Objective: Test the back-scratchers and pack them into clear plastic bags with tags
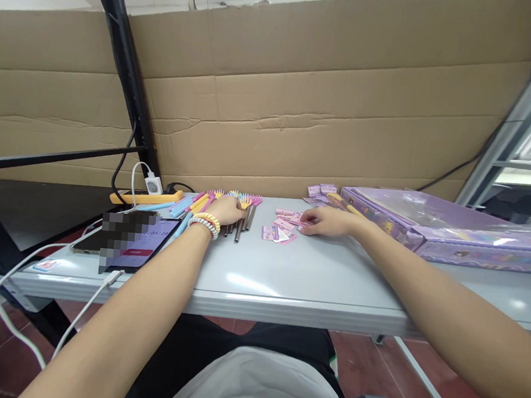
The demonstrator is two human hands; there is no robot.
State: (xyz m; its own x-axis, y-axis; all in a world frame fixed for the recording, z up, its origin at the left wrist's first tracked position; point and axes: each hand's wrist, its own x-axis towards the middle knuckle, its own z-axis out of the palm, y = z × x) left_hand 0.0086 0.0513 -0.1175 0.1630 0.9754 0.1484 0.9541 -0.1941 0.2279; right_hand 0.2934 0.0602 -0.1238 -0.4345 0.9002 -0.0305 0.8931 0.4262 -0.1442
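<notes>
Back scratchers with small hand-shaped heads, metal rods and coloured handles lie in a row on the white table. My left hand (225, 211), wearing several coil bands at the wrist, reaches over the row. Its fingers are closed at a back scratcher with a yellow head (245, 202); the rods partly hide under the hand. Farther right, small pink and purple printed cards (284, 224) lie in a loose pile. My right hand (325, 221) rests at the pile's right side, thumb and fingers pinched on a pink card, mostly hidden by the fingertips.
A purple box (469, 239) with clear plastic stands on the right, more cards (321, 192) beside it. Left are a tablet (145, 245), a phone (111, 230), white cables (16, 265) and a yellow bar (148, 198). Cardboard (272, 114) walls the back.
</notes>
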